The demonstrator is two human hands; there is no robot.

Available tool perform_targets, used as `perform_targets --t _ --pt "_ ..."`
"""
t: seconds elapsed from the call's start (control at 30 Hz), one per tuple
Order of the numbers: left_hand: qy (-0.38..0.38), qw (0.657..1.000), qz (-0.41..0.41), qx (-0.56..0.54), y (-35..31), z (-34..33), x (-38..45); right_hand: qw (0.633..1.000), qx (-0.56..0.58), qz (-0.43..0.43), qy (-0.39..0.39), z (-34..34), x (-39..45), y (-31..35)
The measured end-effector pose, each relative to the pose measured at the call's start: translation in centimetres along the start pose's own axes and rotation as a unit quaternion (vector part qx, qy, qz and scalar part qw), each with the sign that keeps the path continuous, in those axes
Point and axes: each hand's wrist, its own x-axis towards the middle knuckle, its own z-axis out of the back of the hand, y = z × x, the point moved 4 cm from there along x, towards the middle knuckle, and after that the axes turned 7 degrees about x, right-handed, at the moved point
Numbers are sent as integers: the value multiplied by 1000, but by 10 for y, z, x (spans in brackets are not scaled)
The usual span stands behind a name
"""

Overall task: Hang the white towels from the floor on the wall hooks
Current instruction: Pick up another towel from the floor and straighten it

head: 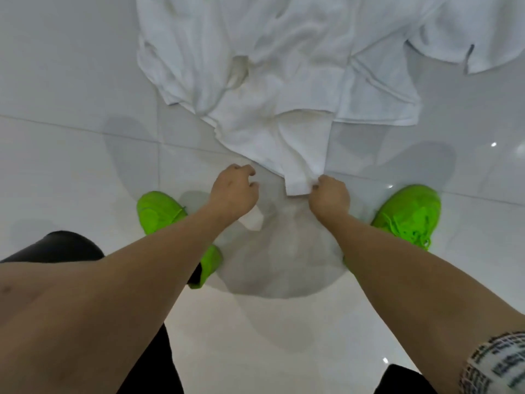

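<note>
The towels lie in a rumpled white heap on the floor ahead of me, overlapping so I can't count them. The nearest one trails a corner toward my feet, and my right hand is closed on that corner, fingers pinching the hem. I judge a corner is the sensible hold: it lets one towel peel off the heap without dragging the rest. My left hand hovers just beside the same edge, fingers loosely curled and apart, holding nothing that I can see; a white scrap shows under its wrist, but I cannot tell whether it is gripped. It looks placed to take a second point along the hem. My green shoes stand either side. No hooks are in view, so hanging is not yet begun.
</note>
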Motion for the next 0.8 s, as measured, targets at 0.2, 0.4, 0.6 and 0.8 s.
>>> perform_targets --t 0.2,0.4,0.6,0.8 --pt "10 998 -49 27 -41 64 -82 995 79 15 -65 82 -88 25" --pt "-49 991 -113 50 -132 201 -209 974 154 68 -152 239 -225 61" --pt "-138 968 -191 90 -292 347 -349 933 234 125 -241 437 -352 69" --pt "-205 906 -338 150 -494 430 -473 887 266 196 -323 668 -447 36"
